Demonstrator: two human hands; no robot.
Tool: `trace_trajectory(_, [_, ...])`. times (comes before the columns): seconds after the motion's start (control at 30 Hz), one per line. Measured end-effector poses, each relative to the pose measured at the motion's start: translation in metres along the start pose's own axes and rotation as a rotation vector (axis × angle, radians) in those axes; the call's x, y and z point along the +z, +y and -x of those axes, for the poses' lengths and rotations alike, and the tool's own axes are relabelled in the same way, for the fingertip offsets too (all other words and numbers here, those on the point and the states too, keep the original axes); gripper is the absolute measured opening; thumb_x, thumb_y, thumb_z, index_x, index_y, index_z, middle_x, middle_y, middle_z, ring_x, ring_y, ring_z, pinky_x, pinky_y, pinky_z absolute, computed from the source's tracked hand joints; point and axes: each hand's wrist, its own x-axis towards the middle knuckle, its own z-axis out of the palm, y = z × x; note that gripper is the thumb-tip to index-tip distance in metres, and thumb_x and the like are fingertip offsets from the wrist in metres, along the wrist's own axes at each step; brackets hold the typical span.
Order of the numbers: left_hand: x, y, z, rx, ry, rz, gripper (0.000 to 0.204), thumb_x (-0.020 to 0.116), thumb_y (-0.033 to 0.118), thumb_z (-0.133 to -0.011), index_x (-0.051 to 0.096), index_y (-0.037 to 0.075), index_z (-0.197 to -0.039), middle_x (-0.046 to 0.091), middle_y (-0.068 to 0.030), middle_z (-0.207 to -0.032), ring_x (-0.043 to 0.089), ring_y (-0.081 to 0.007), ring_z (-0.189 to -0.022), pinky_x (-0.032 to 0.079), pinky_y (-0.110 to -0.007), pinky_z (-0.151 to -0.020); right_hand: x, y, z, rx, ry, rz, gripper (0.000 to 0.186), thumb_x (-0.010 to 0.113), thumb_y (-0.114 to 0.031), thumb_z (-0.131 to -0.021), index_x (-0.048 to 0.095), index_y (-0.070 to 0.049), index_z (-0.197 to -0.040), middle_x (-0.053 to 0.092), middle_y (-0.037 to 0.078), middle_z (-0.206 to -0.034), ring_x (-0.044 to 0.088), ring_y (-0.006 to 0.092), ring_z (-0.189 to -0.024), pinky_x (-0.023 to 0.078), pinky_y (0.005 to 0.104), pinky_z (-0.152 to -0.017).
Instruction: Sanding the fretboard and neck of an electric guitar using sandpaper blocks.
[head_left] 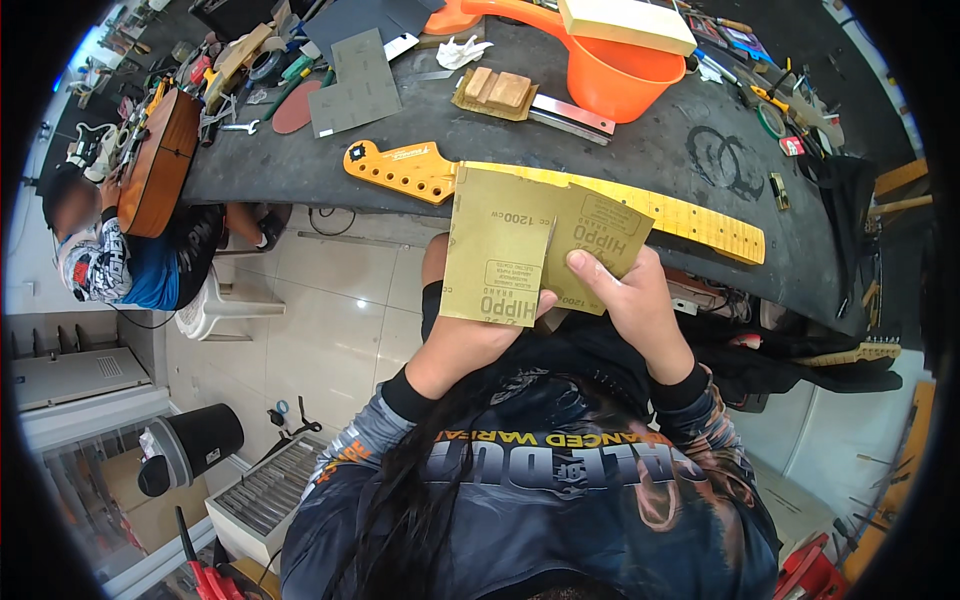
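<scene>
Over the bench's front edge I hold tan-backed sandpaper in two portions with a slit between them. My left hand [475, 340] grips the left portion [490, 235] by its lower edge, the thumb near the slit. My right hand [638, 305] pinches the right portion [605, 225], its thumb flat on the paper. Whether the portions still join at the top, I cannot tell. Right behind the paper lies a maple guitar neck [690, 215] on the bench, headstock to the left; the sandpaper covers part of it.
The dark bench [270, 160] holds wooden blocks [497, 90] on sandpaper, a metal bar [570, 118], an orange dipper [625, 85] with a pale block [628, 22] across it, and grey sandpaper [355, 90]. At left, a seated person [115, 245] handles an acoustic guitar [165, 165].
</scene>
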Motion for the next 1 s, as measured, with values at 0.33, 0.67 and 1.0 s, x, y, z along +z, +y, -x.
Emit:
trace_trajectory(0.33, [0.001,-0.01,0.002,0.014,0.055,-0.157,0.058,0.101,0.028,-0.093,0.071,0.003,-0.136,0.066,-0.0135,-0.124,0.068,-0.0333,-0.113,0.054,-0.047,-0.096,-0.003,0.0,0.003,0.029,-0.067,0.015,0.04,0.082,-0.022,-0.113,0.076,0.006,-0.141,0.086,0.013,-0.128,0.078,0.0166,-0.111,0.062,0.0357,-0.099])
trace_trajectory(0.67, [-0.007,-0.001,0.0,0.07,-0.013,-0.247,0.053,0.1,0.031,-0.094,0.074,0.004,-0.131,0.072,-0.0139,-0.12,0.07,-0.0331,-0.112,0.053,-0.05,-0.096,-0.059,-0.028,-0.01,0.04,-0.419,0.108,0.049,0.08,-0.022,-0.113,0.065,0.002,-0.154,0.078,0.011,-0.142,0.07,0.012,-0.128,0.059,0.0343,-0.107])
trace_trajectory(1.0, [-0.002,0.027,-0.004,0.171,-0.165,-0.239,0.05,0.093,0.028,-0.102,0.074,0.005,-0.142,0.08,-0.0145,-0.13,0.077,-0.0329,-0.116,0.062,-0.043,-0.097,-0.074,-0.099,-0.049,-0.195,-0.748,0.584,0.047,0.082,-0.01,-0.103,0.068,-0.015,-0.148,0.063,0.003,-0.148,0.069,0.0193,-0.125,0.058,0.0354,-0.101])
